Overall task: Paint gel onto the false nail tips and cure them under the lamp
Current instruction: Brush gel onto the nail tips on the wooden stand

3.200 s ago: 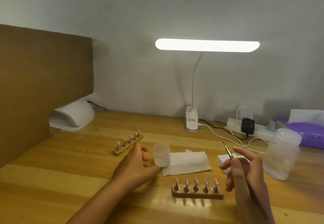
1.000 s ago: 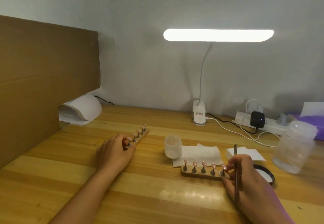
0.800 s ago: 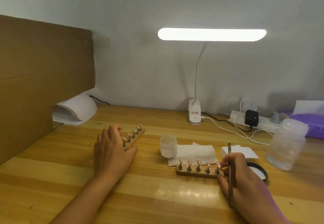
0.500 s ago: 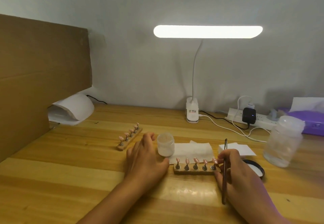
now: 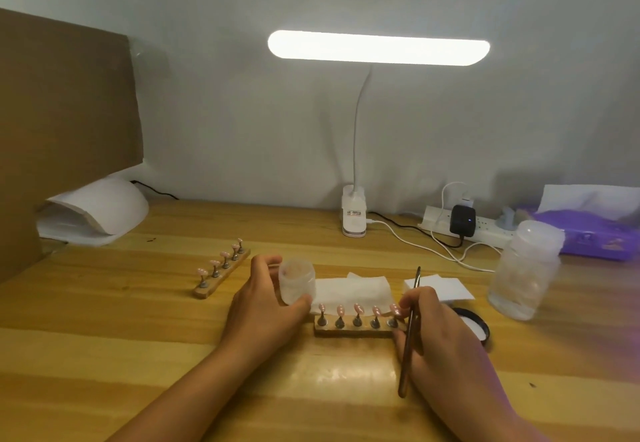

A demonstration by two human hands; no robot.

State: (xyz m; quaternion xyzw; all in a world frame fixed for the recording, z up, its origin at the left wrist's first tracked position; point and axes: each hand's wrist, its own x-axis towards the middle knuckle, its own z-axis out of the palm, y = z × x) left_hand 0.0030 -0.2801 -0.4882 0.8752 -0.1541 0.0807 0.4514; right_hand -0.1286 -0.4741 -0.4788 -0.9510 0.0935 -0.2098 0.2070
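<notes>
Pink nail tips (image 5: 358, 309) — light wood table (image 5: 104, 331), purple tissue box (image 5: 595, 234), white curing lamp (image 5: 93, 209).

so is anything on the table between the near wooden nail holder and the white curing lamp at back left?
Yes: the left hand gripping the small frosted jar, then the second wooden holder, lie along that path to the curing lamp.

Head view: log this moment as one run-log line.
left hand: gripping gel jar | right hand: holds brush, touching near nail holder | far nail holder: untouched | curing lamp: unused
</notes>
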